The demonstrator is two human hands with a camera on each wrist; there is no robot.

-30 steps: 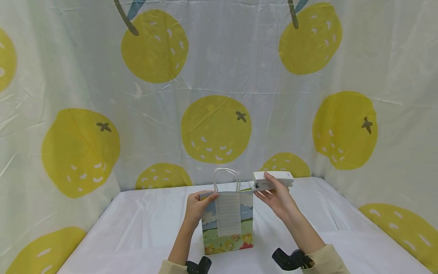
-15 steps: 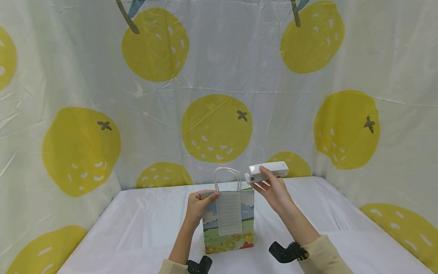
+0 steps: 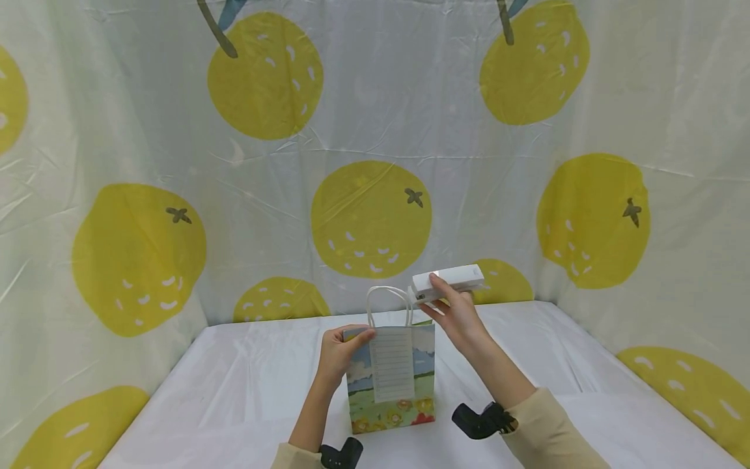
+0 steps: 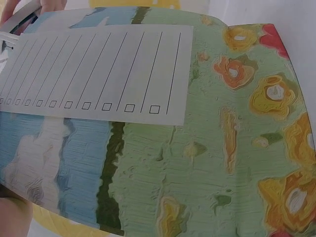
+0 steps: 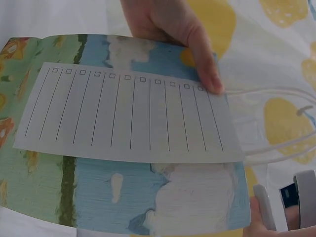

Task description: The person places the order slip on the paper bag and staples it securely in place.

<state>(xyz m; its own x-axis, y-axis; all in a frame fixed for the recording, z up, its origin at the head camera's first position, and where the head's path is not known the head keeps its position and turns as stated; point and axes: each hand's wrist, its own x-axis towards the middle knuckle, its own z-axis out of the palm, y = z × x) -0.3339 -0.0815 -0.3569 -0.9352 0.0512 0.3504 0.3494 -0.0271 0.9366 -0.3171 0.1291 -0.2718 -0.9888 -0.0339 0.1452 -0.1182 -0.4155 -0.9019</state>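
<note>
A paper gift bag [image 3: 363,387] printed with sky, meadow and flowers stands upright on the white table. Against its front lies a lined checklist sheet [image 3: 393,365]. My left hand [image 3: 340,353] grips the bag's upper left edge, thumb over the sheet's top corner, as the right wrist view also shows. In my right hand [image 3: 459,319] is a white stapler [image 3: 450,281], held just above the bag's upper right edge. The stapler's front end overlaps the white rope handle [image 3: 388,288] in the head view. Its jaws stand apart in the right wrist view [image 5: 266,207].
A white cloth covers the table [image 3: 246,378]. Behind it and on both sides hangs a pale curtain [image 3: 375,98] with large yellow fruit prints. Black wrist cameras [image 3: 482,420] sit at both sleeves.
My right hand has moved the stapler up and to the left, from beside the bag's upper right corner to the rope handle. The left hand and bag have stayed nearly still.
</note>
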